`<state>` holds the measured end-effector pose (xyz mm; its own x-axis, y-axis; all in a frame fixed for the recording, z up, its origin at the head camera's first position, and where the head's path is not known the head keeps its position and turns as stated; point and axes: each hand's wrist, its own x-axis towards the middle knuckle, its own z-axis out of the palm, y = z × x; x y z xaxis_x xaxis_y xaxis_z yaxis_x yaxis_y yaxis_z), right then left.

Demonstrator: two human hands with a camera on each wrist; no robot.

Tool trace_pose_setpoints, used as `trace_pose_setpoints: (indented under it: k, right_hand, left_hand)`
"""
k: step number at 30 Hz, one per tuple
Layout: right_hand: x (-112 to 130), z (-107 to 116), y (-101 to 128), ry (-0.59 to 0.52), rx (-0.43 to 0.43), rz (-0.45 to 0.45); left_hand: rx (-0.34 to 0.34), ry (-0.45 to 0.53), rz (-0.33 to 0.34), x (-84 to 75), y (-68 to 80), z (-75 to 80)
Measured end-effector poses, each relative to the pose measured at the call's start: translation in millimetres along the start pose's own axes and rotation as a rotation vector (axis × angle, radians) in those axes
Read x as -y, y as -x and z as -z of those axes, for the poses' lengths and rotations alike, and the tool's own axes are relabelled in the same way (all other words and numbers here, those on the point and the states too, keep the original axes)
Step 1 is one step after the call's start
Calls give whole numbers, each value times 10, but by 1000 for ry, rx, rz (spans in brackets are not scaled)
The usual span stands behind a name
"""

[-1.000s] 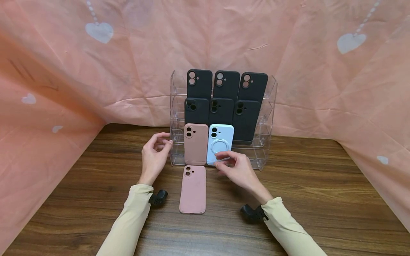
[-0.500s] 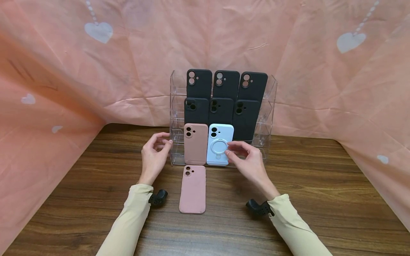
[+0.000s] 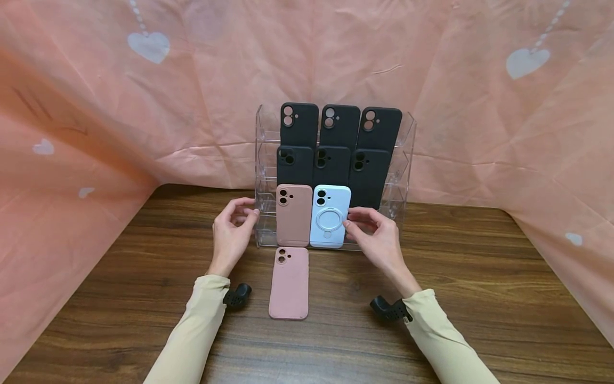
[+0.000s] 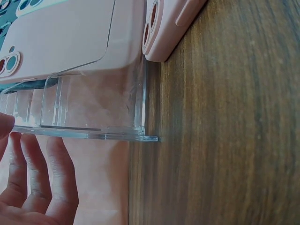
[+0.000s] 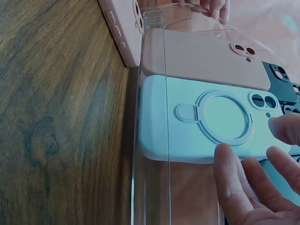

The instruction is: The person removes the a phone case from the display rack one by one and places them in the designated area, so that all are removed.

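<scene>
While the clear acrylic tiered display rack (image 3: 405,160) stood at the back of the dark wood-grain table (image 3: 479,298), the right hand (image 3: 379,242) reached the pale blue phone case with a ring stand (image 3: 330,216), fingertips (image 5: 229,164) on its right edge, thumb and fingers curled about it, seemingly to square it in its slot. That case leaned upright on the lowest tier, just beside a standing pink phone case (image 3: 293,215). The left hand (image 3: 232,234) rested loosely curled by the rack's left wall, grasping nothing, perhaps to steady it; I could not tell whether it touched. A second pink phone case (image 3: 289,282) lay flat before the rack. Six black phone cases (image 3: 338,149) filled the upper tiers. Peach fabric with pale hearts (image 3: 148,48) draped behind and at both sides.
</scene>
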<state>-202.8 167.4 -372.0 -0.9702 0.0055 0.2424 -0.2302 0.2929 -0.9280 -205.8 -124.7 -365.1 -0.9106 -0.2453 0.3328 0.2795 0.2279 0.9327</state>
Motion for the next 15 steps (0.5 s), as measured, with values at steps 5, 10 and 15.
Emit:
trace_pose_setpoints:
  k: [5, 10, 15]
  right_hand:
    - [-14, -4, -10, 11, -26, -15]
    - [-38, -11, -29, 34, -39, -18]
    - [-46, -34, -43, 47, -49, -20]
  left_hand:
    - [0, -7, 0, -7, 2, 0]
    - [1, -4, 4, -6, 4, 1]
    - [4, -3, 2, -1, 0, -1]
